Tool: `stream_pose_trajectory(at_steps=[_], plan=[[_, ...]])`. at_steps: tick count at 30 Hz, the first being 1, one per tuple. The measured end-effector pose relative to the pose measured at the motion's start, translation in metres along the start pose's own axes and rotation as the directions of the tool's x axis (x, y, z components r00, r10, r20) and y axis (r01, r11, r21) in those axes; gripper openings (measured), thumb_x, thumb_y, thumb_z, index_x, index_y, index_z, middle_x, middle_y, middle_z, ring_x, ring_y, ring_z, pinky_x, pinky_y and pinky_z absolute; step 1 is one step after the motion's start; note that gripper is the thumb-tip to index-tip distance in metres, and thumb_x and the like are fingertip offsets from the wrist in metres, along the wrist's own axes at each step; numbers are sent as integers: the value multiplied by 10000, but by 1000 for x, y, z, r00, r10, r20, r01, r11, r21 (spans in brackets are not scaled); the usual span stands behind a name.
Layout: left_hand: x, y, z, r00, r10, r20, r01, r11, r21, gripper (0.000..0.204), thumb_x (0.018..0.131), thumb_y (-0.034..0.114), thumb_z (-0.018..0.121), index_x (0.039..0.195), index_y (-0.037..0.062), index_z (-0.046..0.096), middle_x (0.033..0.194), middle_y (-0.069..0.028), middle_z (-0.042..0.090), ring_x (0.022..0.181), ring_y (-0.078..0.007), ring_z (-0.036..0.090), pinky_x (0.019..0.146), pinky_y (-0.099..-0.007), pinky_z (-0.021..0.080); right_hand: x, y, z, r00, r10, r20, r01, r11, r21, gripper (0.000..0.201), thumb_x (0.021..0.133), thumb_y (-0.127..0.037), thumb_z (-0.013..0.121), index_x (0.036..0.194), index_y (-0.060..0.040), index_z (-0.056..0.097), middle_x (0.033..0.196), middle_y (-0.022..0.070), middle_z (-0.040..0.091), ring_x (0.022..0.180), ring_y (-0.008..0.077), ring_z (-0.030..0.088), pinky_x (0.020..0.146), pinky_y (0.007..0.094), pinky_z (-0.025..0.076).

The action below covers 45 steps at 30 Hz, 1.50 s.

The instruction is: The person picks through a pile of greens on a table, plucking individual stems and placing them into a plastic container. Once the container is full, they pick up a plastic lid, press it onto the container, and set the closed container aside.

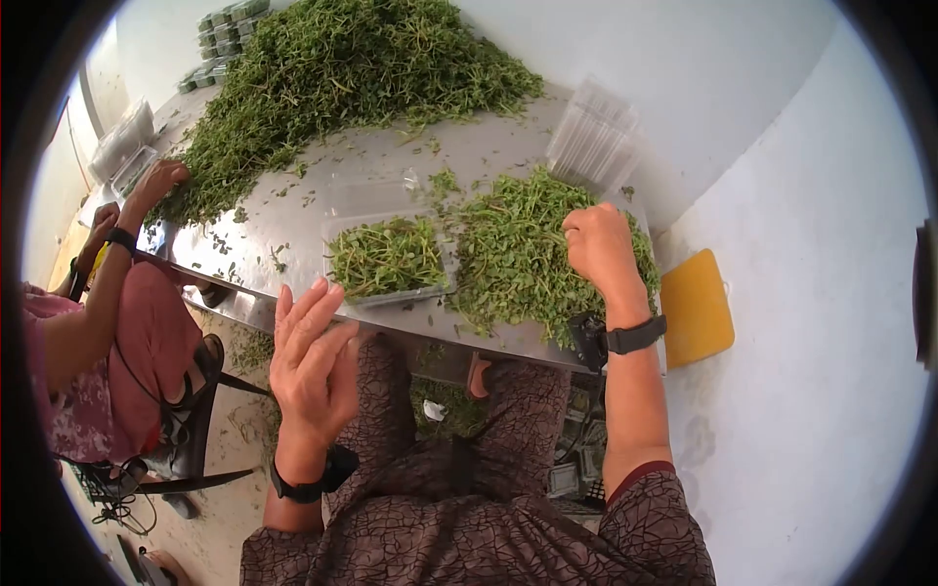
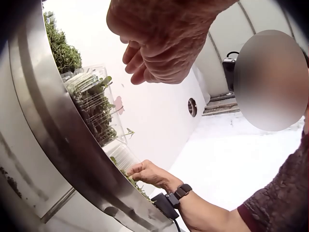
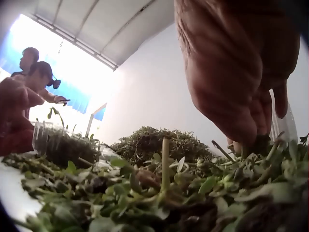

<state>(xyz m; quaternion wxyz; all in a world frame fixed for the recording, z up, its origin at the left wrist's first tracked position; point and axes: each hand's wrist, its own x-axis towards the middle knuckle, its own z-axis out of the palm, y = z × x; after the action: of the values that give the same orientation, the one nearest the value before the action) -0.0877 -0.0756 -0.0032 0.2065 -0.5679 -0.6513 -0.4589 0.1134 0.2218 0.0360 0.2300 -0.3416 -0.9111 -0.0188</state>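
Observation:
My right hand (image 1: 601, 249) reaches down into a loose pile of leafy green sprigs (image 1: 508, 239) at the table's right front. Its fingers are curled, and in the right wrist view the fingertips pinch some sprigs (image 3: 260, 143) at the top of the pile. Left of that pile sits a clear plastic clamshell box (image 1: 396, 296) with its lid laid back, filled with the same greens (image 1: 386, 256). My left hand (image 1: 318, 366) is raised in front of the table edge near the box, fingers loosely bent and nothing in them.
A large heap of greens (image 1: 362, 68) covers the back of the metal table (image 1: 256, 256). Nested clear boxes (image 1: 594, 137) stand at the back right, beside the wall. A yellow board (image 1: 699, 308) leans there. At left, another person's hand (image 1: 161, 181) reaches to the heap; filled boxes (image 1: 227, 34) are stacked behind.

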Motion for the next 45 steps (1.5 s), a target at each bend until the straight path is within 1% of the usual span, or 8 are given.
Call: stream_pose_trajectory(at_steps=[7, 10, 19, 22, 24, 28, 37, 45], plan=[[-3, 13, -1, 999, 7, 48, -4, 997, -72, 129, 826, -52, 620, 922, 16, 672, 1197, -154, 674, 1241, -343, 576, 1119, -577, 338, -5, -5, -19, 983, 152, -102, -136, 980, 147, 146, 799, -44, 621, 895, -19, 729, 869, 198, 698, 825, 387, 663, 766, 470, 530], [-6, 16, 4, 997, 26, 73, -18, 994, -103, 130, 826, -45, 623, 926, 22, 670, 1186, -149, 678, 1231, -350, 582, 1114, -583, 342, -9, -5, -8, 993, 8, -116, 12, 986, 166, 154, 795, -40, 635, 915, -19, 728, 882, 201, 701, 798, 387, 668, 750, 464, 536], [-11, 21, 7, 981, 106, 164, -80, 984, -159, 217, 706, -42, 707, 913, 13, 669, 1175, -140, 662, 1196, -340, 601, 1095, -564, 375, -7, -1, 5, 992, -25, 128, 33, 998, -62, 69, 748, -49, 686, 735, 6, 645, 733, 190, 613, 902, 378, 593, 861, 486, 441], [-13, 21, 7, 978, 110, 175, -83, 984, -155, 232, 693, -42, 716, 913, 13, 671, 1168, -143, 662, 1194, -340, 601, 1091, -562, 381, -6, 3, 1, 994, -109, 26, 112, 979, -170, 63, 766, -44, 658, 736, 5, 631, 715, 176, 609, 796, 364, 598, 778, 459, 473], [-13, 21, 8, 978, 108, 177, -78, 983, -165, 233, 688, -42, 719, 909, 11, 670, 1164, -145, 662, 1190, -340, 603, 1085, -561, 388, -7, -4, -10, 992, 118, -42, -116, 992, 50, 60, 795, -44, 620, 758, 1, 629, 707, 177, 610, 723, 367, 609, 689, 455, 492], [-14, 22, 13, 975, 129, 181, -92, 975, -203, 241, 679, -39, 729, 908, 0, 663, 1151, -152, 663, 1173, -343, 609, 1067, -560, 411, -5, -14, -14, 974, 31, -224, 3, 989, 148, 72, 825, -55, 597, 793, 1, 630, 705, 184, 614, 673, 380, 613, 634, 464, 500], [-14, 27, 14, 957, 182, 227, -120, 958, -262, 259, 678, -23, 757, 916, -6, 658, 1153, -156, 653, 1178, -341, 601, 1062, -556, 427, 14, -30, 19, 981, -175, -80, 185, 972, 146, 121, 781, -47, 667, 896, -11, 678, 756, 202, 651, 705, 410, 623, 696, 495, 513], [-20, 26, 16, 958, 148, 247, -67, 948, -310, 220, 697, -32, 727, 906, -2, 665, 1156, -150, 667, 1183, -338, 607, 1077, -567, 410, 26, -21, 21, 977, -57, 205, 74, 994, -77, 88, 774, -40, 647, 833, 14, 682, 811, 242, 639, 782, 415, 616, 750, 503, 494]])
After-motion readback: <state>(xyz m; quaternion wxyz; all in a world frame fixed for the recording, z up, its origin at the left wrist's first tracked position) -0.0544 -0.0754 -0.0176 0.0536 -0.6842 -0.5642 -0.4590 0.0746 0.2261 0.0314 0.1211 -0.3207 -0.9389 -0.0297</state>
